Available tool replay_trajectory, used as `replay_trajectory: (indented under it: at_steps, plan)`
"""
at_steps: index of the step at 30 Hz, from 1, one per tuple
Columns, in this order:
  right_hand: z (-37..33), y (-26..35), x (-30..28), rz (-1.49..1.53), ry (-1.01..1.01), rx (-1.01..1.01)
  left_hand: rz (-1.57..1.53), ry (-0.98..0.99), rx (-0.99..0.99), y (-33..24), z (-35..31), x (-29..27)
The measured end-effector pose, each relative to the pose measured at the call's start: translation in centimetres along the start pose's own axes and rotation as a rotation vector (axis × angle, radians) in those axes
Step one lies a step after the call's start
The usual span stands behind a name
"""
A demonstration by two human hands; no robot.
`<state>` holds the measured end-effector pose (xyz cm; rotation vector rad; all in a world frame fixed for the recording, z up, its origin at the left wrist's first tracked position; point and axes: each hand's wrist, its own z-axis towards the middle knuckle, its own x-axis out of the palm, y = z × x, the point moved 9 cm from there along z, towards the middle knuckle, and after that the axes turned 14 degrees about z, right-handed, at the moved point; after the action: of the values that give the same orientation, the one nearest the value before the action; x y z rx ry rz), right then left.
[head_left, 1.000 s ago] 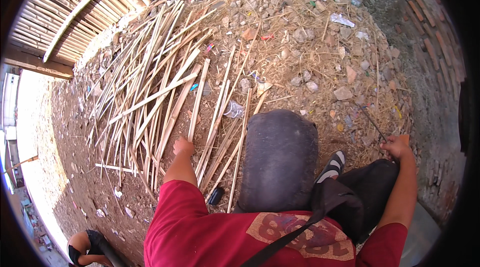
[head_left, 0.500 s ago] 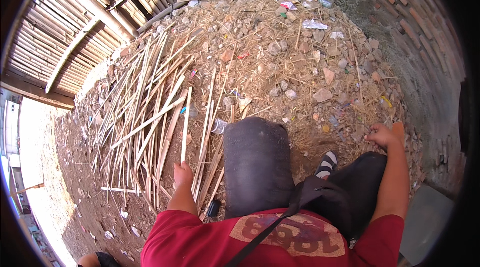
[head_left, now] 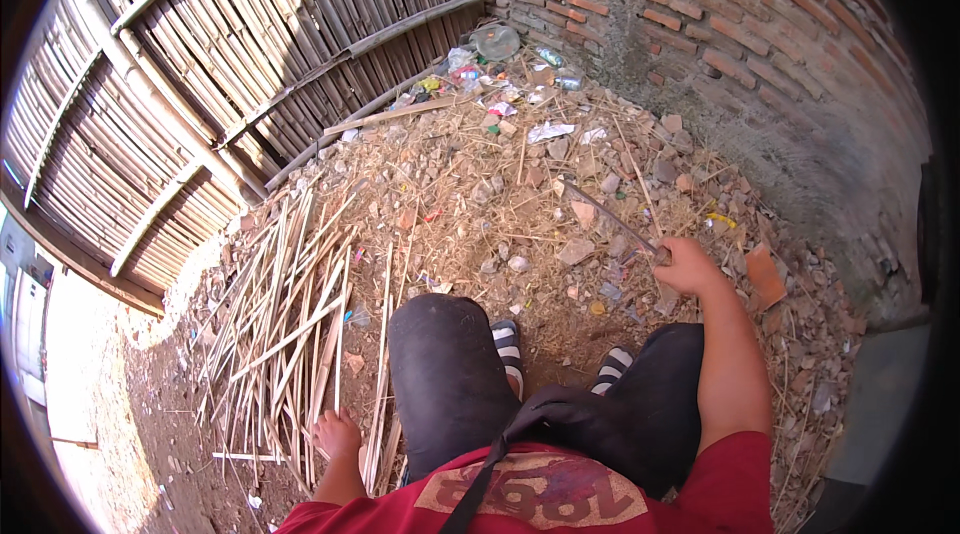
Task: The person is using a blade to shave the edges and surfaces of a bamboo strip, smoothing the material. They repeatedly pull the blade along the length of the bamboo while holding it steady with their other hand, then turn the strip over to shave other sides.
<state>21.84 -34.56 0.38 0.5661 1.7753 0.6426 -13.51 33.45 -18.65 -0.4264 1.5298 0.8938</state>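
- Right hand (head_left: 688, 266): fingers clenched round a thin dark rod (head_left: 610, 219), which slants up and to the left, away from the knuckles, over rubble (head_left: 560, 184) & dry straw.
- Left hand (head_left: 336, 432): hangs low, fingers loosely curled, gripping nothing; can't tell if the tips touch the split bamboo strips (head_left: 290, 324) lying right beside and beyond them.
- Bamboo fence (head_left: 200, 84) & brick wall (head_left: 760, 44) stand well beyond both hands.

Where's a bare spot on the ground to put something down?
Bare dirt lies left of the bamboo strips, toward the fence. Crowded: rubble and straw by the brick wall, and strips around the left hand.
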Motion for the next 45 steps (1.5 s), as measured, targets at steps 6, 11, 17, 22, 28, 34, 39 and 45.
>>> replay_trajectory:
  at_steps: [6, 11, 17, 22, 28, 34, 39, 45]
  plan:
    - [-1.8, 3.2, -6.5, -0.193, -0.192, -0.031, -0.173, 0.245, 0.009, 0.2, 1.4, -3.5]
    - [-1.1, 5.3, -8.2, 0.134, -0.195, -0.130, -0.202, 0.088, -0.066, -1.9, -0.8, -11.9]
    - [2.3, -0.7, -2.9, 0.560, -0.176, -0.164, -0.225, -0.452, 0.019, -1.8, -0.3, -16.6]
    - [1.2, -3.4, -5.1, 0.705, -0.235, -0.123, -0.459, -0.744, 0.198, -2.8, -1.1, -19.2]
    - [0.6, -4.8, -5.8, 0.879, -0.328, -0.095, -0.499, -0.885, 0.174, -2.2, 0.5, -21.3]
    - [0.6, -6.1, -6.1, 0.665, -0.389, -0.043, -0.957, -0.543, 0.228, -2.5, 4.2, -21.9]
    - [1.6, -5.8, -5.3, 0.492, -0.388, -0.088, -0.912, -0.541, 0.296, -7.6, 2.2, -26.6]
    - [1.2, 1.0, -3.3, 0.363, -0.311, -0.260, -0.686, -0.338, 0.523, -16.3, -1.0, -31.3]
